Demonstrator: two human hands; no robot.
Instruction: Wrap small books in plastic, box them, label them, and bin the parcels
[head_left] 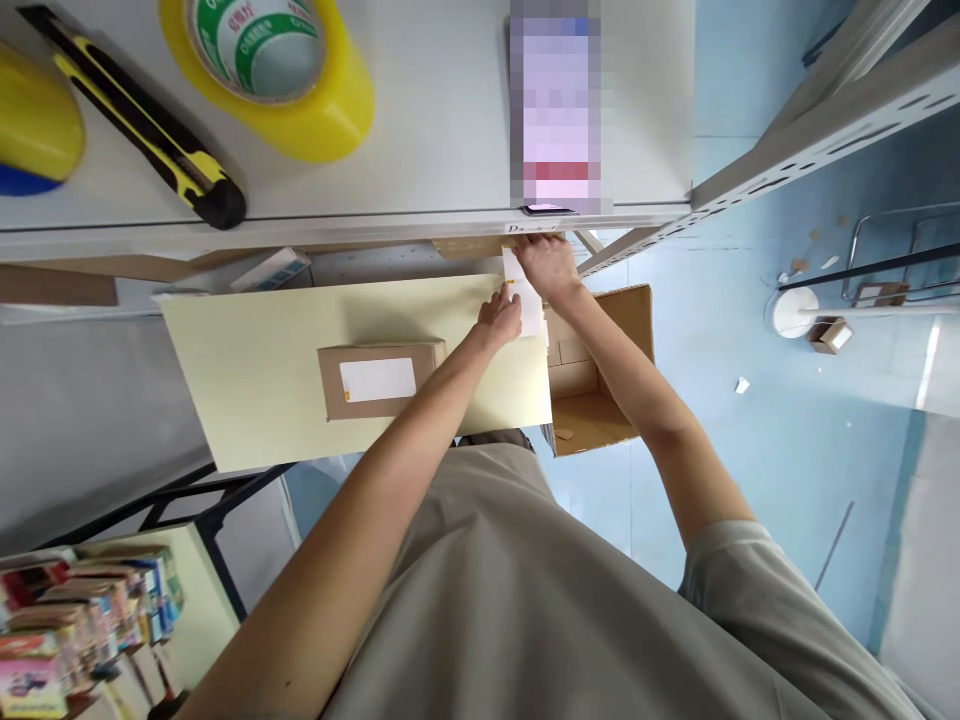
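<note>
A white label sheet (530, 308) lies at the right end of a pale yellow board (255, 340), below the shelf edge. My left hand (501, 317) has its fingers curled at the sheet's left side, closed on it. At the sheet's far end, my right hand (549, 268) is closed with its fingers bent over it; the fingertips are partly hidden by the shelf edge. Left of my forearm, a closed cardboard box (379, 380) with a white label on top rests on the board.
An open cardboard box (600, 410) stands right of the board. On the shelf (435, 120) above are a yellow tape roll (330, 100), a box cutter (150, 125) and a phone (559, 110). Packed books (90, 630) are at lower left; a metal upright (795, 120) rises at right.
</note>
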